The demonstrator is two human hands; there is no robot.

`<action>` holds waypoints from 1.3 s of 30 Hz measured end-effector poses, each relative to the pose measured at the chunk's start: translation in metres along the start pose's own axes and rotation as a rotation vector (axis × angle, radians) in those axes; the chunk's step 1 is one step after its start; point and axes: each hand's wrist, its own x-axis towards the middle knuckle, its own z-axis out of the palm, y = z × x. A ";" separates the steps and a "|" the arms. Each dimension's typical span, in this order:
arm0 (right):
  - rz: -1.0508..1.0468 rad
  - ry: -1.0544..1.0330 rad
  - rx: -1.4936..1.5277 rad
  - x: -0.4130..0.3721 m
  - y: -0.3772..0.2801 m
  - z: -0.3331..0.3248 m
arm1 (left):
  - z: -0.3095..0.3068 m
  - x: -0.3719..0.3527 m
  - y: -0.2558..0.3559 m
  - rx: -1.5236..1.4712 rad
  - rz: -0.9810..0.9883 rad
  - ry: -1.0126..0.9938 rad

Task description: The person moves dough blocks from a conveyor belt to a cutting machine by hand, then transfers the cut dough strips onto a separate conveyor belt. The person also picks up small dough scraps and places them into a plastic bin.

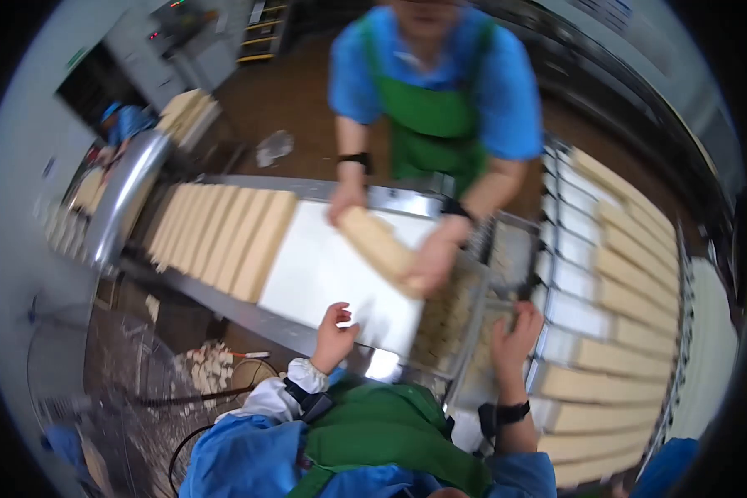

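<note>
The pale, smooth-faced oblong block (373, 241) is in a co-worker's hands (435, 257), aslant above the white counter (319, 270). The left hand (335, 339), fingers loosely apart, holds nothing near the counter's near edge; the right hand (516, 339), also parted, is by the metal frame (471, 336). Similar blocks (224, 236) already line the counter's left part; others (618, 357) lie staggered on the rack (574, 217).

White belt (328, 270); pale blocks (265, 245) in close row across left part.
</note>
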 end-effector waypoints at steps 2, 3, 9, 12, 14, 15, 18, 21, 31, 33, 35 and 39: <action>-0.257 -0.164 0.177 0.006 -0.072 0.044 | -0.038 0.016 -0.036 -0.034 -0.054 0.139; -0.336 -0.248 0.287 0.008 -0.099 0.074 | -0.051 0.020 -0.053 -0.052 -0.083 0.188; -0.480 -0.603 0.573 0.034 -0.222 0.299 | -0.153 0.059 -0.122 0.069 -0.254 0.469; -0.540 -0.633 0.400 0.053 -0.276 0.389 | -0.194 0.076 -0.119 0.183 -0.338 0.461; -0.561 -0.636 0.283 0.059 -0.302 0.427 | -0.205 0.081 -0.138 0.320 -0.309 0.469; -0.573 -0.634 0.231 0.063 -0.311 0.442 | -0.209 0.087 -0.156 0.399 -0.232 0.442; -0.585 -0.621 0.041 0.059 -0.328 0.483 | -0.218 0.102 -0.173 0.032 -0.175 0.291; -0.550 -0.663 -0.154 0.062 -0.355 0.474 | -0.231 0.101 -0.130 0.156 -0.313 0.150; -0.144 -0.775 -0.423 0.085 -0.342 0.437 | -0.229 0.118 -0.097 0.410 -0.312 -0.093; -0.057 -0.723 -0.514 0.078 -0.294 0.405 | -0.217 0.115 -0.101 0.444 -0.237 -0.157; 0.086 -0.724 -0.543 0.075 -0.245 0.362 | -0.205 0.114 -0.093 0.473 -0.126 -0.247; 0.507 -0.873 -0.231 0.053 -0.190 0.250 | -0.181 0.108 -0.083 0.585 0.016 -0.329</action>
